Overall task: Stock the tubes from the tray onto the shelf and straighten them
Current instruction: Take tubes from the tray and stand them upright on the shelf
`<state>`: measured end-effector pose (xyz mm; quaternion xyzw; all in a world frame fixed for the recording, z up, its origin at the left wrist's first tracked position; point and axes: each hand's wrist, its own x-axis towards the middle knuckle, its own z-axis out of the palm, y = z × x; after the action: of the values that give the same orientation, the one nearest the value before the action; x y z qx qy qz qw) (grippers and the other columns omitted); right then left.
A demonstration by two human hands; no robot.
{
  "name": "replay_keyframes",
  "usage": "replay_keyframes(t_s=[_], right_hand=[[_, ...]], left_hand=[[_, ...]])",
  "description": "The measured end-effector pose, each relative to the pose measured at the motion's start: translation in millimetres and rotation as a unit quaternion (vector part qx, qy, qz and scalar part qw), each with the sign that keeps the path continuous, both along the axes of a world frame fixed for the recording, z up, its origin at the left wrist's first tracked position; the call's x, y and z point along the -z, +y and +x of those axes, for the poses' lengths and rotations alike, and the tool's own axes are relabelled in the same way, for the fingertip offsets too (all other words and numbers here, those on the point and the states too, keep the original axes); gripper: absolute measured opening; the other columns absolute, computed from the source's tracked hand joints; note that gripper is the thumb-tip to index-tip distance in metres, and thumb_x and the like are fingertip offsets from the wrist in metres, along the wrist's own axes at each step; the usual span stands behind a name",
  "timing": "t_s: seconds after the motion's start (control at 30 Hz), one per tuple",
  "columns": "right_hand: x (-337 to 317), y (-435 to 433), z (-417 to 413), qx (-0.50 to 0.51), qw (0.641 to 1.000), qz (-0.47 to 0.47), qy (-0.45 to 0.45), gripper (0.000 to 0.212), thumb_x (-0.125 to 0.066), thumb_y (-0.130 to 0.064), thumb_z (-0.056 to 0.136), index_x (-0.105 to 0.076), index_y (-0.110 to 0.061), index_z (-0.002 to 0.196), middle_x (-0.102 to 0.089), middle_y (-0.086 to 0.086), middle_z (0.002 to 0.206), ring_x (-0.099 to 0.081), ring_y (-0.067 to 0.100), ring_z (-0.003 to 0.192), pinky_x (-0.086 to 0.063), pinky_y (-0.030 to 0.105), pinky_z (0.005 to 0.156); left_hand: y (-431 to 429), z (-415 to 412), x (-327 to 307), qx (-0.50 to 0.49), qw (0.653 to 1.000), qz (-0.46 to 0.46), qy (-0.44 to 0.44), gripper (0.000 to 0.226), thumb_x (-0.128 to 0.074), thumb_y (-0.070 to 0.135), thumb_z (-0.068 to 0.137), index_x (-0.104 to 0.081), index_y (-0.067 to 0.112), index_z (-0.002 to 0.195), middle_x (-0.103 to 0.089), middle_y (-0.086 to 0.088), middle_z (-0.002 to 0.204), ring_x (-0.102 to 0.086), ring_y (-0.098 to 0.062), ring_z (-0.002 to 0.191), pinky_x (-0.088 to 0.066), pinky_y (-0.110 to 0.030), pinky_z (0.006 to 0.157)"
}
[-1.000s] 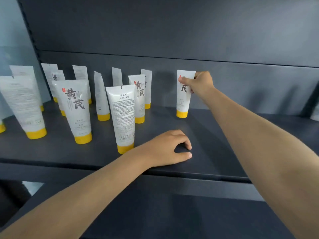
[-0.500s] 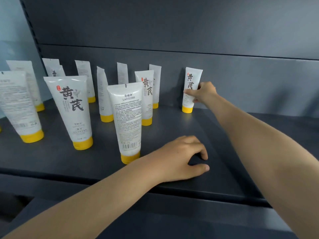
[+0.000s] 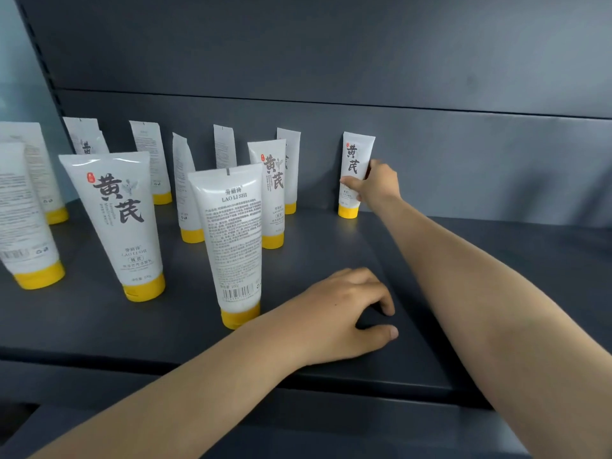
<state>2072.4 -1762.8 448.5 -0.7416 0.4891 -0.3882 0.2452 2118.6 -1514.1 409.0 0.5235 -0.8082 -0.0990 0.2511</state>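
My right hand (image 3: 377,185) is stretched out to the back of the dark grey shelf (image 3: 496,260), where it grips the far tube (image 3: 357,157) about halfway down its body, with my thumb laid across the printed front and my other fingers curled round its right edge. This tube is white with a yellow cap (image 3: 347,212); it stands roughly upright on that cap, close against the back panel (image 3: 463,154), with its black characters facing me. My left hand (image 3: 341,313) rests palm down on the shelf near the front edge, the fingers loosely bent with their tips and the thumb on the surface, holding nothing. Just beside that wrist stands the nearest tube (image 3: 236,240), cap down, its small print and barcode towards me. Further left is the big-label tube (image 3: 119,220), leaning with its top to the left, and at the frame's left edge a cut-off tube (image 3: 23,223) shows its back text. Behind these stand the rear tubes (image 3: 273,190), all cap down and turned different ways, some label forward, some edge-on, in a loose, uneven row. The far tube stands apart from them, to their right
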Motion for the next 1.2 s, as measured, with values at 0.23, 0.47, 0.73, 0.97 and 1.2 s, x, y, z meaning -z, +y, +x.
replay_keyframes(t_s=[0.23, 0.47, 0.73, 0.97, 1.2], right_hand=[[3, -4, 3, 0.016, 1.0, 0.009, -0.018, 0.043, -0.073, -0.033, 0.079, -0.057, -0.005, 0.107, -0.067, 0.007, 0.105, -0.066, 0.025, 0.088, -0.05, 0.032, 0.071], [-1, 6, -6, -0.006, 0.996, 0.032, 0.077, 0.04, -0.07, -0.035, 0.082, -0.059, -0.009, 0.11, -0.061, 0.0, 0.1, -0.057, 0.017, 0.087, -0.043, 0.026, 0.067], [5, 43, -45, 0.021, 0.96, 0.03, 0.278, 0.042, -0.056, -0.038, 0.089, -0.047, -0.007, 0.064, -0.047, 0.005, 0.067, -0.049, 0.027, 0.077, -0.033, 0.026, 0.049], [-19, 104, -86, -0.003, 0.915, -0.002, 0.403, 0.046, -0.052, -0.039, 0.093, -0.058, 0.001, 0.115, -0.059, 0.014, 0.118, -0.055, 0.028, 0.103, -0.045, 0.031, 0.083], [-61, 172, -137, 0.033, 0.897, -0.079, 0.433, 0.046, -0.053, -0.031, 0.092, -0.048, -0.004, 0.129, -0.051, 0.015, 0.131, -0.05, 0.033, 0.119, -0.044, 0.035, 0.093]], left_hand=[[-2, 1, 2, -0.001, 1.0, -0.006, -0.003, 0.026, -0.06, 0.035, 0.088, -0.061, 0.02, 0.108, -0.052, 0.009, 0.115, -0.042, -0.002, 0.112, -0.034, -0.023, 0.1], [-4, 3, 3, -0.002, 1.0, 0.0, 0.009, 0.024, -0.062, 0.033, 0.087, -0.062, 0.019, 0.106, -0.053, 0.009, 0.115, -0.044, -0.003, 0.112, -0.033, -0.019, 0.1], [-8, 1, 3, -0.004, 1.0, -0.004, 0.014, 0.017, -0.063, 0.028, 0.085, -0.065, 0.016, 0.097, -0.057, 0.005, 0.106, -0.051, -0.009, 0.104, -0.039, -0.028, 0.098], [7, -8, -10, -0.039, 0.992, -0.023, -0.116, 0.018, -0.049, 0.027, 0.091, -0.06, 0.015, 0.099, -0.058, 0.002, 0.107, -0.054, -0.016, 0.098, -0.047, -0.036, 0.086], [31, -16, -60, -0.169, 0.961, -0.04, -0.215, 0.018, -0.044, 0.018, 0.089, -0.055, 0.011, 0.102, -0.058, -0.011, 0.113, -0.055, -0.032, 0.105, -0.048, -0.04, 0.086]])
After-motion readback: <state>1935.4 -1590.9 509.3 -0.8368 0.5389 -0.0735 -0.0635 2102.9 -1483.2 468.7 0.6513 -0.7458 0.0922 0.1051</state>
